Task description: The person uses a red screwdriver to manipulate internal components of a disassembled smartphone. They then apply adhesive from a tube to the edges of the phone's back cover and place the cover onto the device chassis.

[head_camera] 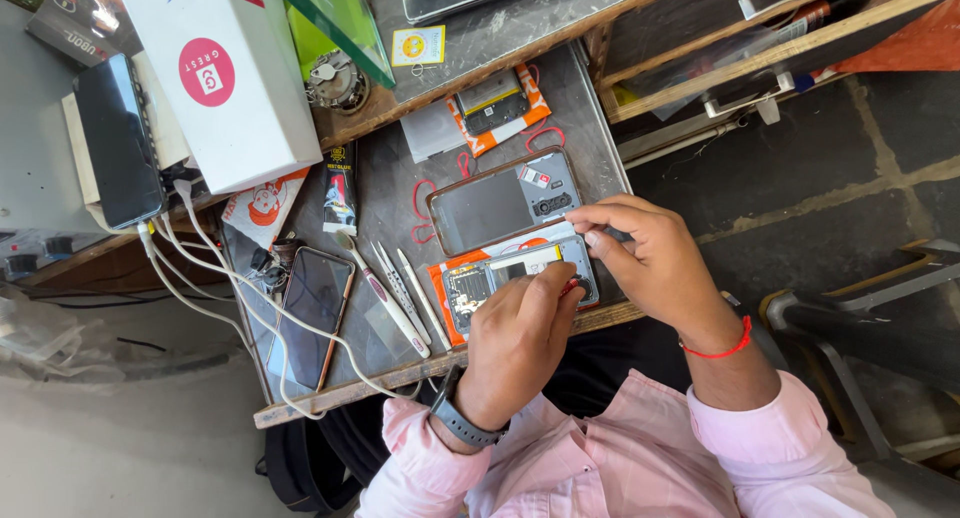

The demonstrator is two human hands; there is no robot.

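An opened phone (490,276) with an orange frame and bare circuit parts lies near the front edge of the small grey table (385,193). My left hand (515,338), a dark watch on its wrist, pinches down on the phone's right end, fingers closed on something small that I cannot make out. My right hand (645,253), with a red thread at the wrist, grips the phone's right edge. Just behind the opened phone rests a grey phone back cover (505,198) with a camera cutout.
A toothbrush (385,298) and tweezers (400,283) lie left of the opened phone. Further left are a dark phone (312,313) with white cables (215,278), a glue tube (340,188), a white box (225,73), another orange phone (495,108) and wooden drawers (750,38).
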